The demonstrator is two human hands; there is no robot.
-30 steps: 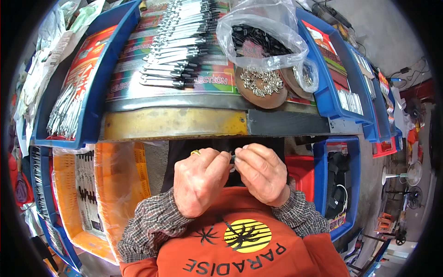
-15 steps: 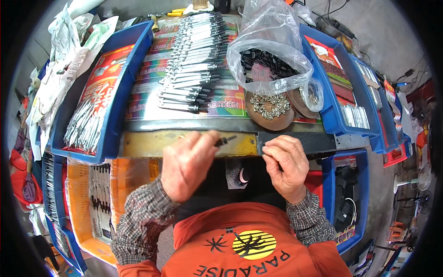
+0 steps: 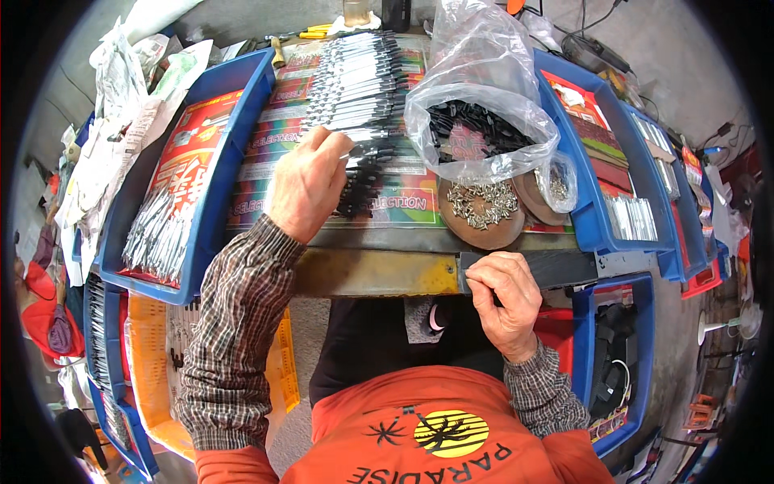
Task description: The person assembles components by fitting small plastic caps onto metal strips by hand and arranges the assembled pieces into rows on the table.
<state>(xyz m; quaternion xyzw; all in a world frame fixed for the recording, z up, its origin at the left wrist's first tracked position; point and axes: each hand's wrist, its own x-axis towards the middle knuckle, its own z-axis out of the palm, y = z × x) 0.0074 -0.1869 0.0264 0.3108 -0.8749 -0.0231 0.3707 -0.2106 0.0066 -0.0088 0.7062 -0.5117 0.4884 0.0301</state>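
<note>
**Left hand at the row of metal pieces, right hand at the bench edge**

Closest to the camera is the person's orange apron, and from it two checked sleeves go forward. The right hand (image 3: 504, 302) is at the front edge of the bench (image 3: 371, 273). Its fingers are curled and pressed together at the dark metal strip there; if something small is pinched between them, it cannot be told.

Further out, the left hand (image 3: 308, 187) is stretched over the bench top. Its thumb and first fingers are closed in a pinch on one thin black-and-silver piece (image 3: 359, 150), at the near end of a long row of the same pieces (image 3: 355, 81). This row lies on colourful printed paper and runs away from the person.

Right of the row lies a round brown dish (image 3: 482, 211) with small silver parts. Just behind it stands a clear plastic bag (image 3: 484, 97) with dark pieces inside. A blue tray (image 3: 173, 202) with more silver pieces is on the left, and other blue trays (image 3: 613, 169) are on the right.
</note>
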